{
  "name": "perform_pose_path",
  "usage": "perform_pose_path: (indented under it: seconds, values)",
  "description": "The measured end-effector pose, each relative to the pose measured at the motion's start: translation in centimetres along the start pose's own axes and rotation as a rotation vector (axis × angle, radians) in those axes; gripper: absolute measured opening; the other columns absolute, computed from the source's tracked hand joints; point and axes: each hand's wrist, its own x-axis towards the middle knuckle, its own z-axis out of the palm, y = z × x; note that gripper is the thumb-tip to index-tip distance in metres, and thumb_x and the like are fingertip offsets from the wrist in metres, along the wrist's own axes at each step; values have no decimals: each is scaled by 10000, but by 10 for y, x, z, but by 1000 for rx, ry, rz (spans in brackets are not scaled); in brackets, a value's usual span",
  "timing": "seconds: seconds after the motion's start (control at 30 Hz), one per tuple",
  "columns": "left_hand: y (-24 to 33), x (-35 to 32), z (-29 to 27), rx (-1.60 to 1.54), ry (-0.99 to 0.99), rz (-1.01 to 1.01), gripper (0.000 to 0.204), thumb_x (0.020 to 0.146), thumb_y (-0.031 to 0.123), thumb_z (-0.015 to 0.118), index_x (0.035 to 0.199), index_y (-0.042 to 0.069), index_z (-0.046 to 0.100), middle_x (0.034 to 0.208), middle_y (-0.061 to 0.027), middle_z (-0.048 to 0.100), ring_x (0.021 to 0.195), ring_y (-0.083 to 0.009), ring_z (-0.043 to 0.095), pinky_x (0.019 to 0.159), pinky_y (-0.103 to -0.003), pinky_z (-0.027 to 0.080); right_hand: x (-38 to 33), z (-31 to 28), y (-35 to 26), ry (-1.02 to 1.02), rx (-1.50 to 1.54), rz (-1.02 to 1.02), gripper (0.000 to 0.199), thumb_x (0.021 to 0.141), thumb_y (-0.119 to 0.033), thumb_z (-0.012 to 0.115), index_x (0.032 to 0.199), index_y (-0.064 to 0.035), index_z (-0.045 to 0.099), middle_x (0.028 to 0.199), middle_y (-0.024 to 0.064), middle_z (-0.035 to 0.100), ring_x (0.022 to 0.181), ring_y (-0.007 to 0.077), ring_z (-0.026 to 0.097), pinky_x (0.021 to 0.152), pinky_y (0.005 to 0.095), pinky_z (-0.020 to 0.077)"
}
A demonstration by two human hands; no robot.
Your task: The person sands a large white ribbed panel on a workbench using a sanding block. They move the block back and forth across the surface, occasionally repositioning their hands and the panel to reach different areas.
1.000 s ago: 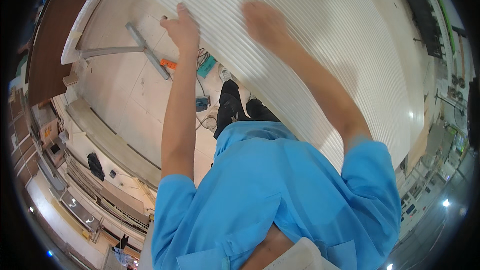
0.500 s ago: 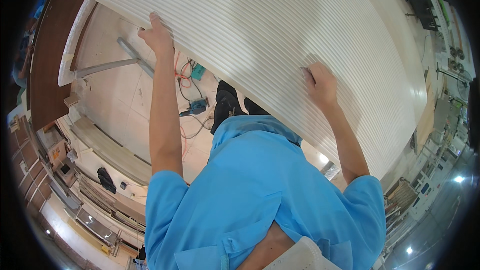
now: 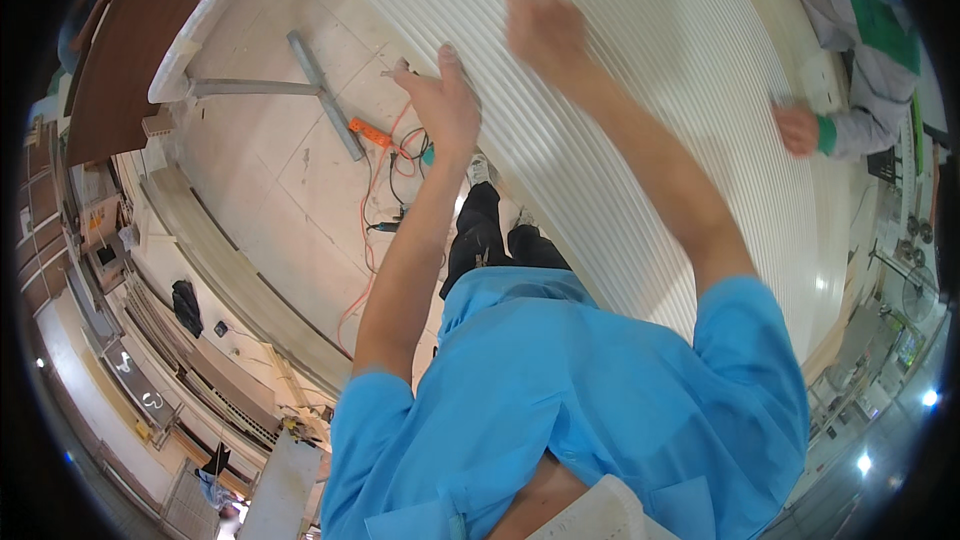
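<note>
In the head view, a large white ribbed panel (image 3: 640, 110) slopes across the upper frame above the tiled floor (image 3: 270, 160). The left hand (image 3: 443, 105) grips its near edge, fingers curled over it. The right hand (image 3: 543, 28) lies on the ribbed face, blurred, so whether it presses flat or grasps cannot be told. A co-worker's hand (image 3: 797, 128) steadies the far side. Handling it well probably means even support along the edge and a footing wide of the orange cable (image 3: 385, 155).

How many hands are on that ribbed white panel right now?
3: the left hand at its near edge, the right hand on its face, blurred, and a co-worker's hand at the far side. Others may be hidden.
</note>
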Motion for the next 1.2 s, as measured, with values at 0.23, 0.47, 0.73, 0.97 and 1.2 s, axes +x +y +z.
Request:
perform_pose_path:
  seconds: [0.23, 0.47, 0.73, 0.97, 1.2]
  values:
    - [0, 1, 0, 49, 39, -19, 804, 1024, 402, 575, 1439, -186, 215, 1312, -421, 499, 1245, -461, 539, 1090, -456, 385, 156, 64, -26, 63, 36, -144, 168, 874, -59, 519, 984, -10, 635, 900, 233, 690, 868, 397, 693, 757, 513, 546]
    - [-4, -1, 0, 56, 33, -31, 848, 1018, 433, 577, 1463, -182, 198, 1359, -431, 452, 1327, -460, 475, 1142, -446, 338, -136, -62, 37, -65, -30, -94, 129, 834, -59, 584, 955, -64, 629, 868, 146, 661, 804, 347, 676, 656, 471, 563]
    - [3, 1, 0, 56, 5, -125, 895, 1005, 456, 564, 1499, -164, 148, 1395, -376, 463, 1333, -427, 484, 1135, -427, 357, -349, -186, 38, -215, -150, 152, 182, 706, -39, 674, 842, -88, 564, 794, 122, 566, 688, 316, 597, 552, 446, 480]
    - [0, 6, -1, 55, 1, -18, 884, 1006, 435, 551, 1482, -190, 145, 1375, -394, 473, 1310, -436, 509, 1127, -415, 370, -34, -16, 9, 43, 122, -22, 127, 838, -66, 529, 923, -60, 624, 900, 169, 667, 807, 402, 646, 688, 513, 514]
    - [11, 2, -6, 193, 16, -43, 881, 1005, 442, 561, 1466, -198, 170, 1408, -414, 429, 1339, -448, 480, 1131, -417, 377, -91, -44, 22, -43, 52, -88, 212, 866, -58, 547, 1044, -64, 661, 908, 166, 687, 901, 362, 678, 746, 495, 555]
